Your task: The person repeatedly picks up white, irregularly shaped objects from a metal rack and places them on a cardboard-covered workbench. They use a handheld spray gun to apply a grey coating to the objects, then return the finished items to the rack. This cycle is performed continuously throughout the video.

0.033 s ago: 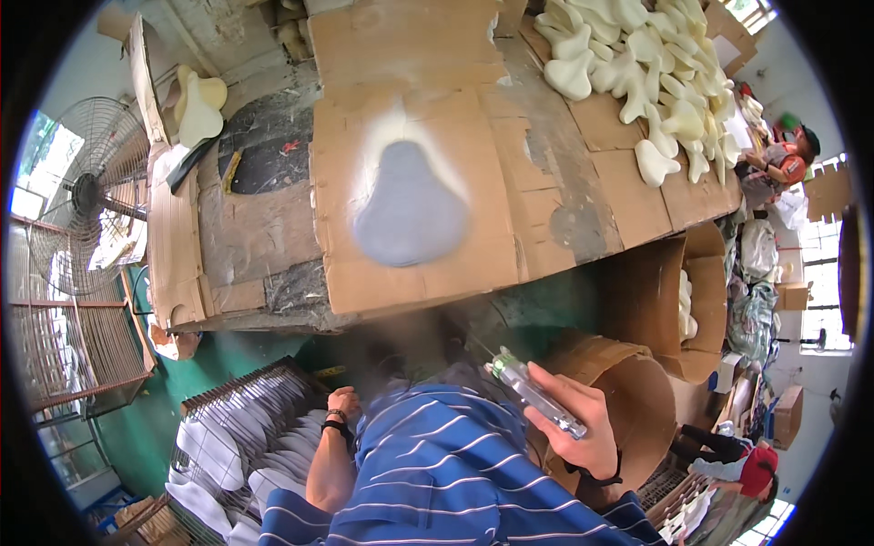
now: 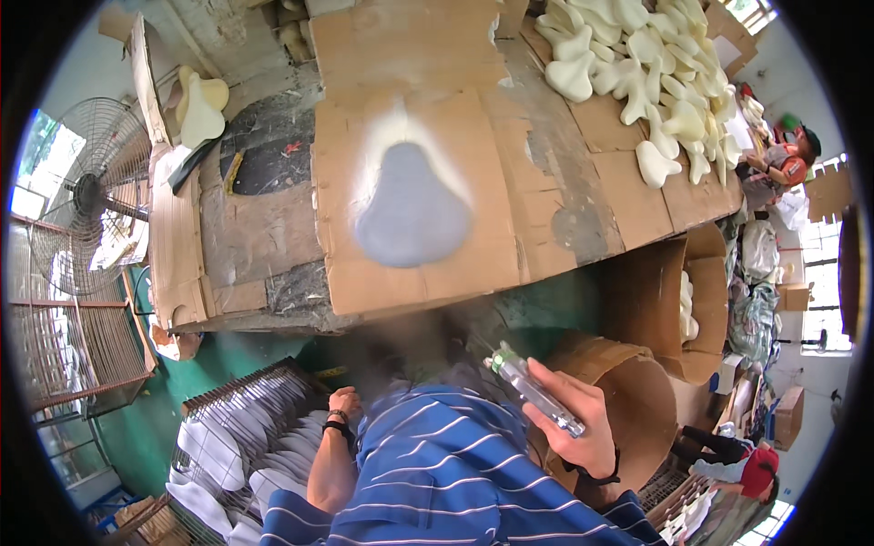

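My right hand (image 2: 583, 411) is wrapped round a slim silvery spray gun (image 2: 537, 389) with a green front end, held in front of my body below the table edge. A faint haze hangs in the air near it. My left hand (image 2: 344, 401) is loosely curled at my left side, with nothing visible in it, close to a wire rack. On the cardboard-covered table (image 2: 410, 291) ahead lies a smooth grey saddle-shaped piece (image 2: 414, 209), its narrow end pointing away. Whitish spray marks surround its upper edges. Neither hand touches it.
Cream foam saddle pads (image 2: 655, 82) are heaped at the far right. A wire rack (image 2: 246, 428) at left holds several grey saddle-shaped pieces. Cardboard bins (image 2: 651, 391) stand right. A large fan (image 2: 88, 193) is at far left; two people (image 2: 781, 168) are at the right.
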Demonstrator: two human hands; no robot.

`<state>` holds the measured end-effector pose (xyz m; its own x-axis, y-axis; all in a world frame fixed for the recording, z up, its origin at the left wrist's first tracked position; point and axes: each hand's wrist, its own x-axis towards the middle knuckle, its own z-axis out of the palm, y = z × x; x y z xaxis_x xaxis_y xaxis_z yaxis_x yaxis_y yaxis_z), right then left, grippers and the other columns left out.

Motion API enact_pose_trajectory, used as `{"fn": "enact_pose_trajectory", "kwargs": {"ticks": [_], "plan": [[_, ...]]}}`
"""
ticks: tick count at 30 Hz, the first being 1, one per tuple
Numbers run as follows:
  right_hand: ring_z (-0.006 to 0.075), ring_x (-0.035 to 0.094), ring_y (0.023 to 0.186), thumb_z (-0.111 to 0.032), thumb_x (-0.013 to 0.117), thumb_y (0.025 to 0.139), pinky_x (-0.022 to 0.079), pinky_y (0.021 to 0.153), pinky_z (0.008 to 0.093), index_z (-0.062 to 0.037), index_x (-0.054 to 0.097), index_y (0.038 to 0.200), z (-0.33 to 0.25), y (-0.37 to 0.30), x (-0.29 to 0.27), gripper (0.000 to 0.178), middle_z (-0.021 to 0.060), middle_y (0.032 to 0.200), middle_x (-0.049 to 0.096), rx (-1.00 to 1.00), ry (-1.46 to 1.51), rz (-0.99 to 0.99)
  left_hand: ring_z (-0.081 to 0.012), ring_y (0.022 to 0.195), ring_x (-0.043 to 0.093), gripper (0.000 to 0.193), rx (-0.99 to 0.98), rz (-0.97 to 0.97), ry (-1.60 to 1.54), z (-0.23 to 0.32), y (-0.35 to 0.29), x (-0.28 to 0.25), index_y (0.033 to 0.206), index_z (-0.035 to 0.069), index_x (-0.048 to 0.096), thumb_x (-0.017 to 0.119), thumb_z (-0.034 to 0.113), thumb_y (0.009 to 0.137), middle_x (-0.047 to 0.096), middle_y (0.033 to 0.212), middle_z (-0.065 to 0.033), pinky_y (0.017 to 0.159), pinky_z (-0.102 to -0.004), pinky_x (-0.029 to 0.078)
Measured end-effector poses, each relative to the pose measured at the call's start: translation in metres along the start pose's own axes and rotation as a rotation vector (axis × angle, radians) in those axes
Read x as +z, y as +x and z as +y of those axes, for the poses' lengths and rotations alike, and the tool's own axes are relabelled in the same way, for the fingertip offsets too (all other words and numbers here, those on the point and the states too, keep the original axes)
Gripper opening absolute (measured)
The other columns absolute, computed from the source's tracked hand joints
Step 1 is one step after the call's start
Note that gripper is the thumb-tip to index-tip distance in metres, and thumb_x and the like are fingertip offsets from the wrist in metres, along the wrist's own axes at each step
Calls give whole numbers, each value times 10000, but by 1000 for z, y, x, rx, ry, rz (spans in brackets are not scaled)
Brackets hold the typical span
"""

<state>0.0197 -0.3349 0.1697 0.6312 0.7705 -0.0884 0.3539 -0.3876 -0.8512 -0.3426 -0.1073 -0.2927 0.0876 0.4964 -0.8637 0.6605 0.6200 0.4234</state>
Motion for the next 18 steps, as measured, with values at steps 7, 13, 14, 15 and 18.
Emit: {"fn": "enact_pose_trajectory", "kwargs": {"ticks": [7,13,14,15,18], "plan": [[289,682,806,42,736,839,537,739,336,12,594,1368,8,21,12,548,179,990,700,-61,-20,249,-225,707,690,365,-4,-71,-141,15,9,2,1205,26,661,656,15,840,707,871,-108,586,-376,573],[266,670,780,19,744,845,530,714,334,22,602,1352,17,5,2,527,167,968,700,9,-94,269,-249,794,717,368,9,-105,-132,23,17,5,1216,27,655,663,16,848,718,927,-117,644,-388,608],[264,669,776,20,744,843,529,710,332,23,605,1349,19,0,0,525,165,964,700,34,-97,272,-250,799,719,366,8,-109,-113,26,17,5,1217,27,654,660,12,851,718,928,-116,643,-386,609],[262,668,773,21,745,842,527,705,331,23,607,1346,19,-4,-2,523,163,961,699,57,-98,271,-252,804,721,365,6,-110,-95,26,18,3,1218,26,653,656,8,854,719,929,-116,642,-385,610],[257,664,760,38,739,833,526,692,330,18,609,1349,14,-4,-7,532,157,945,693,70,-103,236,-243,783,716,352,2,-91,-62,23,20,3,1213,27,654,636,-10,863,719,913,-114,621,-380,601]]}}
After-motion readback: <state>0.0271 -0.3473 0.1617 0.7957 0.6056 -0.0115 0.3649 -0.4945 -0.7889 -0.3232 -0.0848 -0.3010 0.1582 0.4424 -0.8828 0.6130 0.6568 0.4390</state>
